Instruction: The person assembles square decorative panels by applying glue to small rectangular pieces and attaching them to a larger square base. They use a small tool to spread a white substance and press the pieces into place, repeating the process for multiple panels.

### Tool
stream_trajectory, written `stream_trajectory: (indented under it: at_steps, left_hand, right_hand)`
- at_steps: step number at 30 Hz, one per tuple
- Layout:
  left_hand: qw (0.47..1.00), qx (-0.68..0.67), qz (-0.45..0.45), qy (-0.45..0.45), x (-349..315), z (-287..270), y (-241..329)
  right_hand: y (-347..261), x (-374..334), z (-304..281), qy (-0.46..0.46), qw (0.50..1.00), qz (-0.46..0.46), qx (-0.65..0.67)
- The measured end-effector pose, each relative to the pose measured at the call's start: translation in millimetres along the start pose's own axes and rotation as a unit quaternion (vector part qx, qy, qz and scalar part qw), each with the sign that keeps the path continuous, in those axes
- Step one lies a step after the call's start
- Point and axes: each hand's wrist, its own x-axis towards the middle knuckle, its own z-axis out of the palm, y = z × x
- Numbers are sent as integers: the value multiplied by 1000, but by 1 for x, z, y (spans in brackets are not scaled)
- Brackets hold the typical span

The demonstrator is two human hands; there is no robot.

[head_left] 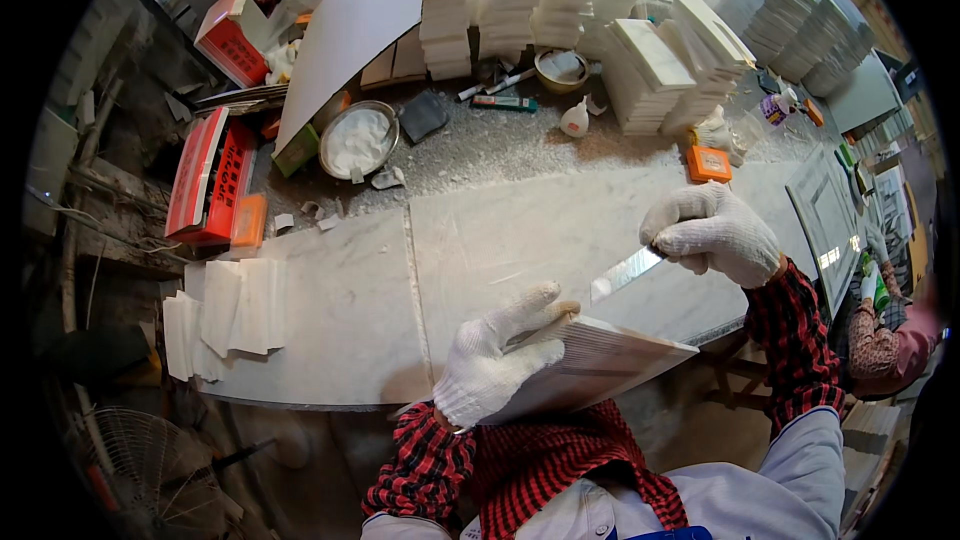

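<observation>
Our left grip (494, 355), white-gloved, holds a lined pale tile (600, 365) tilted | our right grip (718, 237) holds a flat shiny blade (622, 276) near it | on the dusty surface (465, 158) before us: pale slabs (520, 240), white pieces (258, 310) at left, a powder-filled bowl (394, 132), an orange box (709, 165), stacked tiles (507, 0) behind

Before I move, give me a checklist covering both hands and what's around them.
1. Left hand holding the pale panel: ok.
2. Right hand holding the shiny blade: ok.
3. Gloves on both hands: ok.
4. Panel lying flat: not ok, it is tilted.
5. Blade touching the panel: cannot tell.
6. White strips apart from the left hand: ok.
</observation>
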Motion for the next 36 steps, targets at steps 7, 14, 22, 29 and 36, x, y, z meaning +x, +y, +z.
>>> stream_trajectory:
  at_steps: [7, 14, 22, 29, 36]
  left_hand:
    - [999, 46, -5, 17, -5, 1, 4]
    - [999, 30, 8, 12, -5, 0, 0]
    - [999, 34, 9, 14, -7, 1, 0]
    - [999, 33, 17, 12, -7, 0, -2]
    - [999, 39, 18, -13, -7, -1, -1]
  right_hand:
    - [-11, -3, 11, -33, 997, -1, -76]
    - [-23, 1, 18, -36, 992, 9, -122]
    - [-36, 7, 19, -56, 985, 19, -162]
    - [-44, 10, 21, -66, 978, 18, -195]
    - [-58, 12, 26, -79, 958, 4, -276]
